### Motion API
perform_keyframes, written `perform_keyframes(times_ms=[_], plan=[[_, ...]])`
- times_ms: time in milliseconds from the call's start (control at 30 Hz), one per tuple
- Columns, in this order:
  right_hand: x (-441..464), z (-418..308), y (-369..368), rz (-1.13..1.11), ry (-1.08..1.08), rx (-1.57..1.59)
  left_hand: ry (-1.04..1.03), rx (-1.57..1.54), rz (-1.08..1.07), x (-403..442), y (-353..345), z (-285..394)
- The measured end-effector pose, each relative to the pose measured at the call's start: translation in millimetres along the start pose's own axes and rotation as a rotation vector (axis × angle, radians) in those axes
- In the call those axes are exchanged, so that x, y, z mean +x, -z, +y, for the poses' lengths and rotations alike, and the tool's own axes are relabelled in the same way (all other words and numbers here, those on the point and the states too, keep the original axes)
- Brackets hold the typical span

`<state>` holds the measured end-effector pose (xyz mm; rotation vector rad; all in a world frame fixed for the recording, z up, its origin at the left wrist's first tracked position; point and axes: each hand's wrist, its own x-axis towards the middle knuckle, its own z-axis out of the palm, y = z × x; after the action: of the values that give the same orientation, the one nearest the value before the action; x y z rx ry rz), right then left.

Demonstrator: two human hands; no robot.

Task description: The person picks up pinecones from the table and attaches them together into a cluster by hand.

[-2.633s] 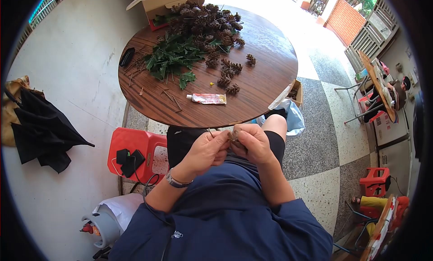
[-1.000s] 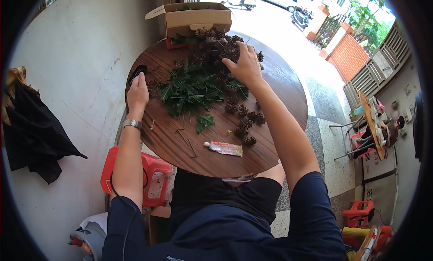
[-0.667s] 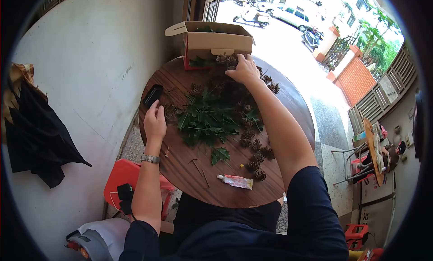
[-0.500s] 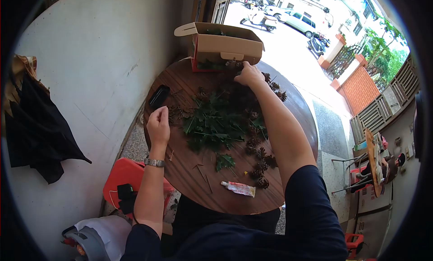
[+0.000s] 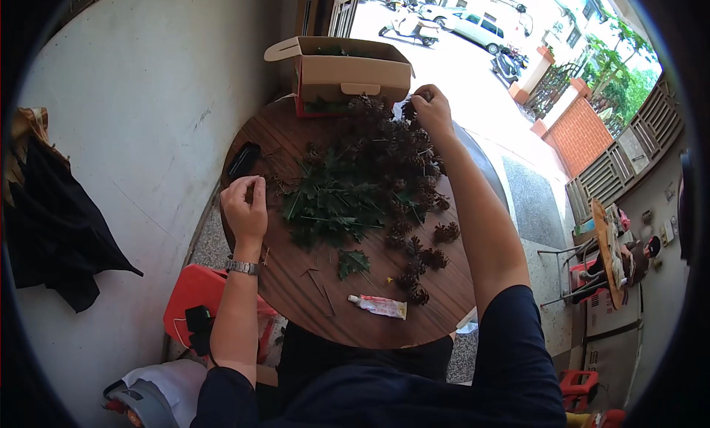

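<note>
My right hand (image 5: 435, 113) is closed at the far right of the table, its fingertips pinching a dark brown pine cone (image 5: 409, 109). More pine cones (image 5: 418, 163) lie heaped below it. On the left, my left hand (image 5: 245, 210) hovers near the table edge with fingers pinched together; whatever is between them is too small to make out. Close by it rests a black, glossy object (image 5: 244, 159). Between the hands spreads a pile of green lobed leaves (image 5: 325, 206), with a single leaf (image 5: 353, 263) nearer to me.
An open cardboard box (image 5: 355, 74) with greenery in it stands at the table's far side. Near me on the round wooden table (image 5: 296, 306) lie a tube (image 5: 379, 306) and thin brown sticks (image 5: 323, 293). A red stool (image 5: 194, 287) is at lower left, the wall beyond.
My right hand has moved right, away from the box front, and a pine cone now shows at its fingertips. The left hand stays pinched near the black object. The whole view has shifted slightly.
</note>
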<state>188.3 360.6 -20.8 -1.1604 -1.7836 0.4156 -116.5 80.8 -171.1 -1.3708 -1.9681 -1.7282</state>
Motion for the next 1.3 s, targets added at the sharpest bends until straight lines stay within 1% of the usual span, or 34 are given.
perform_keyframes(times_ms=[67, 133, 167, 267, 300, 400, 433, 467, 500, 533, 600, 633, 667, 700, 733, 800, 833, 933, 967, 1067, 1100, 1200, 1233, 1300], plan=[[-7.5, -8.5, 18.0, -0.001, -0.066, 0.143, -0.041, 0.045, 0.031, -0.6, 0.0, 0.4], [-18.5, -18.7, 35.0, -0.008, -0.137, 0.317, -0.092, 0.118, 0.122, -0.5, 1.4, 4.9], [-25.4, -23.7, 44.2, -0.039, -0.155, 0.407, -0.118, 0.153, 0.168, -0.3, 1.9, 9.1], [-60.8, -43.9, 71.6, -0.135, -0.21, 0.671, -0.161, 0.114, 0.277, 3.2, 16.7, 32.7], [-79.2, -55.0, 78.3, -0.17, -0.227, 0.76, -0.143, 0.01, 0.262, 1.8, 20.3, 42.4], [-147.9, -96.5, 93.1, -0.304, -0.308, 0.983, 0.121, -0.448, 0.018, -17.0, 32.6, 104.8], [-173.3, -103.7, 94.4, -0.389, -0.303, 1.049, 0.08, -0.501, -0.056, -28.8, 34.8, 131.2], [-198.2, -110.6, 94.4, -0.476, -0.296, 1.115, 0.134, -0.711, -0.111, -43.2, 33.1, 161.7], [-224.7, -118.9, 91.6, -0.511, -0.25, 1.143, 0.191, -0.921, -0.166, -58.1, 32.9, 187.9], [-252.1, -127.6, 89.0, -0.546, -0.207, 1.171, 0.291, -1.163, -0.268, -72.0, 36.4, 206.3], [-302.9, -147.6, 92.9, -0.584, -0.241, 1.179, 0.497, -1.647, -0.476, -97.2, 45.5, 231.2], [-321.9, -149.4, 90.3, -0.507, -0.129, 1.132, 0.532, -1.612, -0.508, -109.9, 52.7, 235.8], [-340.1, -150.2, 94.4, -0.446, -0.183, 1.093, 0.565, -1.578, -0.544, -124.1, 60.1, 239.9], [-356.7, -152.1, 94.2, -0.313, -0.129, 1.032, 0.596, -1.542, -0.583, -137.9, 65.6, 244.0], [-371.7, -154.1, 93.1, -0.18, -0.078, 0.967, 0.619, -1.501, -0.54, -153.3, 68.4, 248.2], [-399.7, -149.8, 88.8, -0.015, -0.028, 0.871, 0.672, -1.408, -0.451, -188.0, 73.7, 258.3], [-415.4, -145.6, 87.8, 0.06, -0.009, 0.824, 0.696, -1.423, -0.418, -198.2, 80.0, 267.7], [-443.4, -136.0, 84.4, 0.218, 0.028, 0.762, 0.583, -1.263, -0.419, -227.1, 84.3, 270.1], [-447.4, -128.7, 80.7, 0.243, 0.071, 0.735, 0.552, -1.248, -0.406, -232.3, 82.9, 271.1], [-452.5, -115.4, 74.1, 0.278, -0.005, 0.88, 0.658, -1.307, -0.402, -237.9, 76.6, 276.4], [-452.1, -111.6, 70.7, 0.288, -0.028, 0.927, 0.687, -1.268, -0.395, -236.8, 72.7, 277.3], [-452.9, -123.1, 90.5, 0.283, -0.171, 1.084, 0.745, -1.362, -0.389, -242.7, 58.7, 264.6], [-451.3, -118.2, 86.5, 0.292, -0.236, 1.238, 0.815, -1.418, -0.397, -239.6, 56.2, 260.4], [-453.4, -108.2, 94.1, 0.201, -0.412, 1.528, 0.89, -1.459, -0.475, -232.7, 64.2, 251.3]])
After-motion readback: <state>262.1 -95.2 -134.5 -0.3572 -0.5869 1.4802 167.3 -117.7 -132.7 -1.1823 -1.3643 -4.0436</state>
